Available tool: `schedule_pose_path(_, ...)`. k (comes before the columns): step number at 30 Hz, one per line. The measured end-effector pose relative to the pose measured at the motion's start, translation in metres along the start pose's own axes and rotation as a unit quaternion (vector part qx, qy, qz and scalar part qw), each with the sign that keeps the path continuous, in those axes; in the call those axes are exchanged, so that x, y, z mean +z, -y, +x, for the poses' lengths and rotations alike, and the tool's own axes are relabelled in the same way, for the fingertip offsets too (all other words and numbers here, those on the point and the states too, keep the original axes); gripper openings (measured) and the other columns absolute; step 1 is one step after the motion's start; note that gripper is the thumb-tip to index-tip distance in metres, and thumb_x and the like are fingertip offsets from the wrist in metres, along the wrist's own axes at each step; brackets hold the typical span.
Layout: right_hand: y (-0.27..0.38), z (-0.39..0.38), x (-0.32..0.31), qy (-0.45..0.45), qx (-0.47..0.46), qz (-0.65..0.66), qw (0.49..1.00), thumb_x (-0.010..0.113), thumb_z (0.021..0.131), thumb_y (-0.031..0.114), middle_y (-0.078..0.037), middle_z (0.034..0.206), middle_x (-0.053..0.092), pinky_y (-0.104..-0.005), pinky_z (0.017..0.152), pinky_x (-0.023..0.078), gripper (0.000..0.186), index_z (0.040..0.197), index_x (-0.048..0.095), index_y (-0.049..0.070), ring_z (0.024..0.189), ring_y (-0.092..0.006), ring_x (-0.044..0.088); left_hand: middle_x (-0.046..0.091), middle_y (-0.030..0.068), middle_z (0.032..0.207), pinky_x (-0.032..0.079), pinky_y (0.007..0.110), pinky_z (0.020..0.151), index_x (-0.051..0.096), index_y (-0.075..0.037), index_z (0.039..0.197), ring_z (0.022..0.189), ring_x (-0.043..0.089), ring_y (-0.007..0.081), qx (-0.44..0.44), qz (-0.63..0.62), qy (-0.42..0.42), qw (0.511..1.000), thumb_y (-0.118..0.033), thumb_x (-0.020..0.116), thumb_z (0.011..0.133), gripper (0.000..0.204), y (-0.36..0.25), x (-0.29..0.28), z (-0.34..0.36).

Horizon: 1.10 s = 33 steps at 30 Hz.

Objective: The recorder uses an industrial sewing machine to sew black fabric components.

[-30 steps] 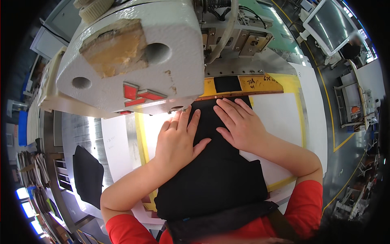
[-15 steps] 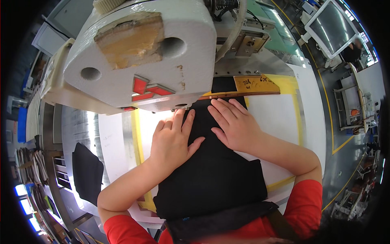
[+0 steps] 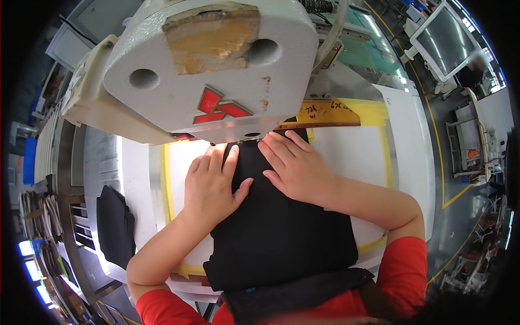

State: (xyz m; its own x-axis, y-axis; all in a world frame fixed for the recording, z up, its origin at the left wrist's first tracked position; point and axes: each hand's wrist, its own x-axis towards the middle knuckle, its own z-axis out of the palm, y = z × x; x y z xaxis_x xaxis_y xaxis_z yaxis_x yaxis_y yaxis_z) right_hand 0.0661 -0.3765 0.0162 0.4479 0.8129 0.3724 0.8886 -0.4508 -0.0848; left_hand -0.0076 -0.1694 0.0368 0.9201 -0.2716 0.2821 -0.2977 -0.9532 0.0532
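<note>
A black fabric piece [image 3: 281, 238] lies from the sewing machine head [image 3: 216, 81] down toward my body. My left hand [image 3: 211, 181] rests flat on its left edge with the fingers spread and the thumb out; the index and middle fingertips are near the underside of the machine head. My right hand [image 3: 298, 168] lies flat on the upper right of the fabric, fingers stretched out and tips close to the machine head. Neither hand grips anything. The machine head hides the fabric's far end and the needle area.
Under the fabric is a white panel [image 3: 346, 157] edged with yellow tape. An amber guide plate [image 3: 331, 112] with handwriting stands behind my right hand. More black fabric pieces [image 3: 115, 227] lie at the left. A monitor [image 3: 445, 40] stands at the far right.
Both hands and the upper part of the fabric have shifted left in the view. The machine head appears further right, covering more of the amber plate. The taped panel sits slightly further left.
</note>
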Motion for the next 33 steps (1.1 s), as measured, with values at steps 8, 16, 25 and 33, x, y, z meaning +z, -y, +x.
schedule_pose_path(8,-0.006,-0.007,-0.009,0.009,-0.007,-0.029,1.000,0.059,0.091,0.033,-0.017,0.130,0.053,-0.0427,0.109,0.033,0.049,0.123,0.055,-0.003,0.124,-0.0279,0.049,0.056,0.0174,0.119,0.045,0.041,0.088,0.057,-0.004,0.121,0.105,0.058,0.0340,-0.017,0.009,-0.034,0.999,-0.032,0.073,0.075,0.056,-0.006,-0.004,0.001)
schedule_pose_path(16,-0.024,-0.019,-0.013,-0.022,-0.014,0.016,1.000,0.063,0.088,0.027,-0.016,0.118,0.056,-0.0456,0.107,0.034,0.048,0.125,0.050,-0.001,0.115,-0.0303,0.054,0.054,0.0207,0.125,0.047,0.041,0.087,0.056,-0.002,0.117,0.113,0.057,0.0381,-0.038,0.025,-0.031,0.998,-0.031,0.073,0.076,0.053,-0.015,-0.003,0.003)
schedule_pose_path(25,-0.035,-0.049,-0.023,0.026,0.014,-0.002,1.000,0.063,0.088,0.028,-0.014,0.136,0.050,-0.0456,0.110,0.031,0.049,0.127,0.053,0.000,0.130,-0.0264,0.046,0.054,0.0192,0.126,0.042,0.042,0.096,0.056,-0.002,0.117,0.116,0.054,0.0357,-0.027,0.030,-0.029,0.999,-0.031,0.072,0.079,0.051,-0.023,-0.004,0.008)
schedule_pose_path(33,-0.035,-0.044,-0.029,0.022,0.028,0.005,0.999,0.064,0.087,0.027,-0.011,0.138,0.049,-0.0460,0.110,0.030,0.049,0.127,0.055,0.001,0.131,-0.0243,0.044,0.052,0.0149,0.129,0.038,0.042,0.100,0.055,-0.004,0.126,0.117,0.051,0.0317,0.034,-0.042,-0.027,0.998,-0.032,0.074,0.078,0.059,-0.044,0.008,0.025)
